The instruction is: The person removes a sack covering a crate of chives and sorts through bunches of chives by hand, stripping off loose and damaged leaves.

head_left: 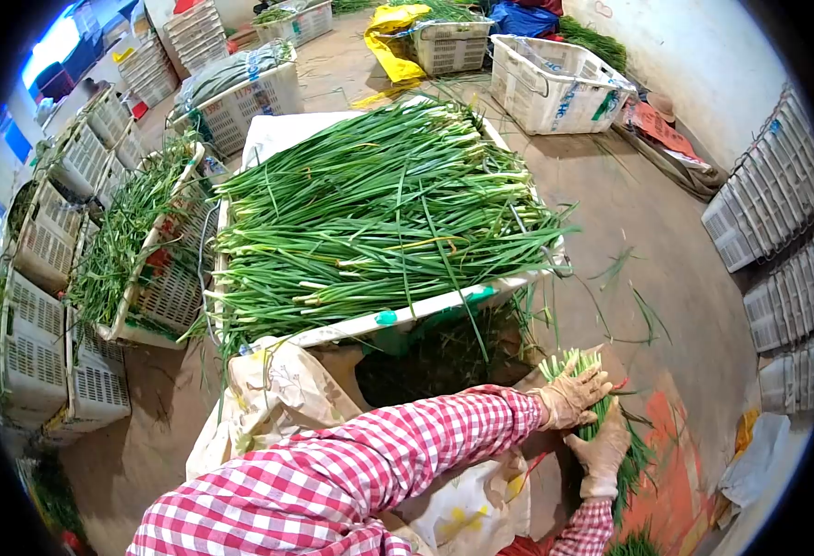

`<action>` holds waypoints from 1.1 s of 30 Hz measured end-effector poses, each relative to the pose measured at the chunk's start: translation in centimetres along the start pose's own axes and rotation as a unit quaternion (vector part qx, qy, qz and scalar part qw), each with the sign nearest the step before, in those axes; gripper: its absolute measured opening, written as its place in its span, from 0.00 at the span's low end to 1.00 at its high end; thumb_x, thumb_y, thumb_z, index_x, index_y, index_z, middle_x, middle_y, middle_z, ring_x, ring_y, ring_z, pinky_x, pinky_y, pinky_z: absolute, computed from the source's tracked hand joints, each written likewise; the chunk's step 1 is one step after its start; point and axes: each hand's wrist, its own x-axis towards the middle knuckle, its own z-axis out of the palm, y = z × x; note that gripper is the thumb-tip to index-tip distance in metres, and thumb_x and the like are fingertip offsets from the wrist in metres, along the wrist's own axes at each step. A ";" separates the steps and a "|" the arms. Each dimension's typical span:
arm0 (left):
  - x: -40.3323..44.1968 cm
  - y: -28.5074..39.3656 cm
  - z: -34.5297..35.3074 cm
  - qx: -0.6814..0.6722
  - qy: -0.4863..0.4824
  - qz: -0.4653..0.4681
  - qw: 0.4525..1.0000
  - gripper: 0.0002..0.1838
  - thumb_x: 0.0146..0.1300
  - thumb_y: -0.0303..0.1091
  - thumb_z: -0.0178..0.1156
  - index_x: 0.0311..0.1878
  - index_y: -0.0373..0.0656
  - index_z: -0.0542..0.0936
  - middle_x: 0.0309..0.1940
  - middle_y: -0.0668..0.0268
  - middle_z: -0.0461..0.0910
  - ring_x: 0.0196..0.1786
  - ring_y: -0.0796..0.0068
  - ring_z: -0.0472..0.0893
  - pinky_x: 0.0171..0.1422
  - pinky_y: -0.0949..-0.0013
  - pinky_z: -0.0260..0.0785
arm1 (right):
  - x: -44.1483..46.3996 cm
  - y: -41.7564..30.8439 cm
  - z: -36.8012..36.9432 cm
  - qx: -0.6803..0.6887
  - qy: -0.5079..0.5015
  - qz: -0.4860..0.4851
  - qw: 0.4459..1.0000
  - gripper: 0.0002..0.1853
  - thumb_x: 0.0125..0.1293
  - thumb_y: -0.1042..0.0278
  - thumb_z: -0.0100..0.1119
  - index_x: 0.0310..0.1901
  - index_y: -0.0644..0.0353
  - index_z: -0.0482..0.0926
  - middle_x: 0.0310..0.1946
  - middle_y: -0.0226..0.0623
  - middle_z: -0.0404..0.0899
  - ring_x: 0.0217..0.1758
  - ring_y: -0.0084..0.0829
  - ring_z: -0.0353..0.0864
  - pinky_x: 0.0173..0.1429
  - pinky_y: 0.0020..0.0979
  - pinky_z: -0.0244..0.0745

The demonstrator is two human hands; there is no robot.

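Off the crate's (342, 329) near right corner — bunch (633, 454) held by two hands, both closed on it. Left hand (576, 397) lies across just behind the stem ends, right hand (605, 445) grips nearer the leaves. Stems (569, 364) pale, whitish-green, ends roughly gathered; leaves dark green, thin, trailing loose. Red strip (621, 383) beside left hand — can't tell if tied round.

place: produce-handling workroom | stacked white crates (764, 199) | long greens (379, 204) heaped in bulk | floor (694, 278) with stray leaves (648, 313)
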 end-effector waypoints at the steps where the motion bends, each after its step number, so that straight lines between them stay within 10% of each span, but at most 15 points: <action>1: 0.1 -0.3 0.0 -0.022 -0.023 -0.012 0.999 0.36 0.66 0.54 0.47 0.71 0.44 0.55 0.71 0.59 0.55 0.74 0.58 0.51 0.73 0.44 0.42 | -0.6 0.4 0.3 -0.096 0.086 -0.028 0.991 0.59 0.33 0.45 0.75 0.68 0.59 0.56 0.58 0.43 0.71 0.60 0.45 0.70 0.62 0.42 0.63; 12: -3.2 1.4 -7.1 -0.096 -0.168 -0.051 0.980 0.41 0.60 0.49 0.57 0.73 0.48 0.51 0.75 0.60 0.43 0.77 0.64 0.42 0.75 0.43 0.36 | 0.3 2.4 3.8 0.040 0.078 -0.059 0.994 0.60 0.37 0.48 0.75 0.70 0.61 0.51 0.64 0.46 0.64 0.68 0.44 0.62 0.67 0.48 0.56; 14: -5.9 1.6 -8.4 -0.201 -0.127 -0.072 0.969 0.38 0.55 0.47 0.61 0.68 0.47 0.61 0.71 0.58 0.55 0.74 0.63 0.54 0.71 0.42 0.46 | 0.5 1.6 3.2 -0.080 -0.010 0.072 0.994 0.64 0.36 0.46 0.76 0.72 0.59 0.45 0.68 0.42 0.60 0.71 0.39 0.58 0.67 0.55 0.53; 16: -12.0 2.0 -13.3 -0.307 -0.118 -0.125 0.936 0.24 0.58 0.52 0.57 0.46 0.39 0.74 0.42 0.53 0.77 0.49 0.53 0.76 0.55 0.48 0.66 | 1.2 0.2 1.4 -0.117 -0.065 0.091 0.987 0.68 0.35 0.41 0.76 0.73 0.56 0.40 0.71 0.36 0.54 0.73 0.34 0.55 0.68 0.58 0.49; 18: -17.0 1.1 -14.4 -0.288 -0.078 -0.064 0.952 0.27 0.64 0.55 0.49 0.48 0.38 0.74 0.37 0.49 0.78 0.44 0.51 0.78 0.47 0.50 0.71 | 2.4 -2.6 -1.2 -0.272 -0.192 0.183 0.925 0.68 0.36 0.39 0.76 0.73 0.55 0.40 0.72 0.36 0.52 0.73 0.33 0.55 0.69 0.57 0.50; 22: -26.2 -0.6 -17.6 -0.296 -0.005 -0.102 0.950 0.24 0.63 0.52 0.53 0.55 0.44 0.75 0.31 0.55 0.80 0.31 0.54 0.80 0.34 0.57 0.74 | 0.2 -13.6 -6.1 -0.171 -0.008 -0.047 0.984 0.39 0.44 0.48 0.73 0.56 0.59 0.71 0.49 0.41 0.79 0.50 0.36 0.80 0.55 0.32 0.74; 24: -30.1 -1.7 -16.2 -0.252 0.218 -0.047 0.942 0.24 0.63 0.50 0.54 0.58 0.47 0.74 0.34 0.60 0.80 0.25 0.64 0.75 0.26 0.64 0.71 | -1.2 -19.9 -6.6 0.045 0.116 -0.310 0.943 0.29 0.52 0.61 0.69 0.55 0.61 0.74 0.50 0.45 0.79 0.51 0.38 0.80 0.54 0.36 0.74; 33: -43.4 -4.4 -22.4 -0.266 0.266 -0.345 0.860 0.24 0.65 0.43 0.57 0.58 0.36 0.73 0.49 0.53 0.79 0.51 0.63 0.79 0.55 0.67 0.71 | 1.6 -38.0 -1.9 -0.087 0.070 -0.429 0.896 0.59 0.39 0.47 0.76 0.71 0.52 0.48 0.68 0.35 0.56 0.72 0.40 0.53 0.73 0.52 0.43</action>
